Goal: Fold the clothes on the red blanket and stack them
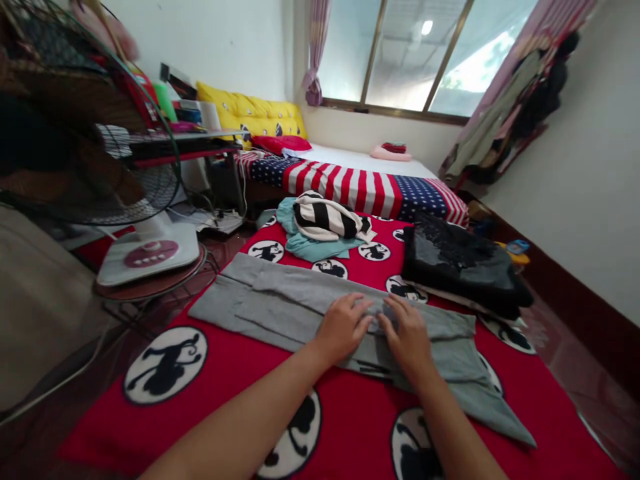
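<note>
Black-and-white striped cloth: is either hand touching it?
No, the left hand and right hand are on the long grey fabric garment, with the striped cloth lying beyond.

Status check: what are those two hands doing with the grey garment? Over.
Left hand and right hand palm-down on grey garment. Garment spread across red blanket. Black folded stack and striped cloth beyond it, neither covering it.
</note>
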A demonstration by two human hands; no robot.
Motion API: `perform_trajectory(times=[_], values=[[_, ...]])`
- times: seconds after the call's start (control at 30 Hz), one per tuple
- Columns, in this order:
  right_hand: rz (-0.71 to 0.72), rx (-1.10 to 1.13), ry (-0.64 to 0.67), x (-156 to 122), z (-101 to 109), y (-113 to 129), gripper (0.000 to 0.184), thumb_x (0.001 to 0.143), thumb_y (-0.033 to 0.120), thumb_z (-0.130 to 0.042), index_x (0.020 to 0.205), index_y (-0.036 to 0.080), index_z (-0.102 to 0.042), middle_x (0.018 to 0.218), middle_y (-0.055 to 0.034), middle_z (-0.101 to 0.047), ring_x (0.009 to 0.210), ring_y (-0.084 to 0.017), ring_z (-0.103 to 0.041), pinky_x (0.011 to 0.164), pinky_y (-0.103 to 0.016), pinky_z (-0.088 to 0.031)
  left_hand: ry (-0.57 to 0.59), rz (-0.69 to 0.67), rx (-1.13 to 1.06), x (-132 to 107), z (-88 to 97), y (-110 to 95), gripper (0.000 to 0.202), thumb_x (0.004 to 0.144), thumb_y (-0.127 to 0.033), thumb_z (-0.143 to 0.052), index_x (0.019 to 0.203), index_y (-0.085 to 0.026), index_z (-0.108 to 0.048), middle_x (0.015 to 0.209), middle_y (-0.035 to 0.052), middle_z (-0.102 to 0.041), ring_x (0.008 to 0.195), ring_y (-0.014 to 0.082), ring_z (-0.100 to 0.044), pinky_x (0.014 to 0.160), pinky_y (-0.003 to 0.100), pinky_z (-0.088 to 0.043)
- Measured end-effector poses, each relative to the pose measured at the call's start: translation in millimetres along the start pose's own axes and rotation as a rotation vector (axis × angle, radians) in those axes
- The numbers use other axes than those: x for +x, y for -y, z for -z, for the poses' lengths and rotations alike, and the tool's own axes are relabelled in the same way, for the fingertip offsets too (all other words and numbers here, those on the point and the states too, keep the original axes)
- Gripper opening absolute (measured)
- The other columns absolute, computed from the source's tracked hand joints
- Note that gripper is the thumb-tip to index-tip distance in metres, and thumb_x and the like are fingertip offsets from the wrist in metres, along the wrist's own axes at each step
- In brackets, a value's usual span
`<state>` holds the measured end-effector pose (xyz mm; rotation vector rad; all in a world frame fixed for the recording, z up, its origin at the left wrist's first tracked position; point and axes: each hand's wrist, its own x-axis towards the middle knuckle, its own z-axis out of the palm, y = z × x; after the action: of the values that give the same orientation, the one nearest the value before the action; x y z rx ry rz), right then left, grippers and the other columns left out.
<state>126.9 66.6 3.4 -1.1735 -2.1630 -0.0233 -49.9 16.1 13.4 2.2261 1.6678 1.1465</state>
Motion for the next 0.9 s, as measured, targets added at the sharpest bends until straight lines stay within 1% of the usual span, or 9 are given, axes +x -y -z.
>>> perform_trajectory(times=[0.13,0.23,0.3,0.43,0.53,0.6,0.7,0.8,0.9], values=[[0.033,-0.035,0.116,-14.4,-22.5,17.2,0.04,0.097,0.037,-0.038,0.125,0.019,-0.059,0.136,-0.0126,-0.058,0.128,-0.029,-0.05,0.108,-0.055,-0.03,0.077,0.178,0.252,-11.6,40.1,46.8,0.046,0.098,-0.041,-0.039,0.138,-0.021,-0.05,0.146,0.0134,-0.047,0.137,0.0271,-0.041,0.114,0.052,-0.03],[0.035,-0.089,0.161,-17.7,-24.4,17.3,0.042,0.097,0.037,-0.035,0.128,0.02,-0.058,0.141,-0.0108,-0.055,0.133,-0.028,-0.045,0.11,-0.055,-0.028,0.124,0.262,0.417,-24.2,65.4,79.9,0.051,0.097,-0.047,-0.038,0.141,-0.022,-0.047,0.152,0.0147,-0.04,0.143,0.0301,-0.032,0.116,0.056,-0.024],[0.026,-0.118,0.186,-17.1,-22.4,17.5,0.043,0.097,0.037,-0.034,0.129,0.021,-0.058,0.142,-0.0097,-0.053,0.134,-0.027,-0.044,0.111,-0.053,-0.027,0.141,0.278,0.486,-31.8,75.6,92.6,0.052,0.096,-0.049,-0.041,0.142,-0.025,-0.048,0.153,0.0129,-0.039,0.144,0.0314,-0.028,0.116,0.056,-0.021],[0.01,-0.172,0.224,-15.5,-19.2,20.9,0.044,0.096,0.036,-0.034,0.131,0.023,-0.058,0.144,-0.0079,-0.051,0.136,-0.026,-0.043,0.113,-0.051,-0.025,0.157,0.29,0.503,-34.6,83.7,97.7,0.051,0.093,-0.052,-0.045,0.14,-0.031,-0.05,0.154,0.0088,-0.038,0.144,0.0347,-0.027,0.115,0.058,-0.022],[0.018,-0.211,0.237,-15.3,-19.0,23.1,0.045,0.097,0.036,-0.033,0.133,0.023,-0.056,0.146,-0.0072,-0.049,0.136,-0.026,-0.042,0.113,-0.051,-0.025,0.167,0.313,0.453,-24.4,88.5,100.2,0.048,0.095,-0.053,-0.04,0.134,-0.03,-0.056,0.15,0.009,-0.045,0.14,0.0326,-0.037,0.112,0.054,-0.031],[0.021,-0.233,0.25,-15.5,-18.8,23.8,0.046,0.097,0.036,-0.032,0.135,0.024,-0.054,0.148,-0.0068,-0.047,0.138,-0.025,-0.04,0.113,-0.05,-0.025,0.166,0.345,0.45,-16.5,92.9,107.4,0.051,0.097,-0.052,-0.034,0.139,-0.027,-0.051,0.151,0.011,-0.043,0.139,0.0296,-0.039,0.111,0.051,-0.033],[-0.014,-0.265,0.28,-17.1,-17.7,24.0,0.048,0.098,0.038,-0.031,0.14,0.023,-0.05,0.152,-0.0061,-0.042,0.141,-0.025,-0.034,0.113,-0.051,-0.025,0.196,0.404,0.494,-10.4,99.4,124.3,0.056,0.097,-0.05,-0.035,0.147,-0.025,-0.039,0.157,0.0129,-0.032,0.145,0.0284,-0.028,0.115,0.051,-0.026],[-0.106,-0.307,0.317,-19.4,-14.9,24.1,0.052,0.099,0.041,-0.03,0.143,0.018,-0.045,0.155,-0.0074,-0.036,0.145,-0.026,-0.027,0.113,-0.053,-0.025,0.246,0.426,0.508,-10.4,105.0,137.3,0.055,0.096,-0.048,-0.039,0.147,-0.026,-0.04,0.158,0.0121,-0.028,0.148,0.028,-0.021,0.117,0.052,-0.021],[-0.195,-0.327,0.373,-15.4,-10.8,27.4,0.056,0.098,0.043,-0.031,0.145,0.014,-0.042,0.156,-0.009,-0.032,0.146,-0.027,-0.024,0.114,-0.054,-0.024,0.273,0.442,0.515,-7.4,106.9,133.6,0.054,0.095,-0.045,-0.042,0.145,-0.025,-0.041,0.157,0.0132,-0.03,0.147,0.0306,-0.023,0.115,0.056,-0.022]])
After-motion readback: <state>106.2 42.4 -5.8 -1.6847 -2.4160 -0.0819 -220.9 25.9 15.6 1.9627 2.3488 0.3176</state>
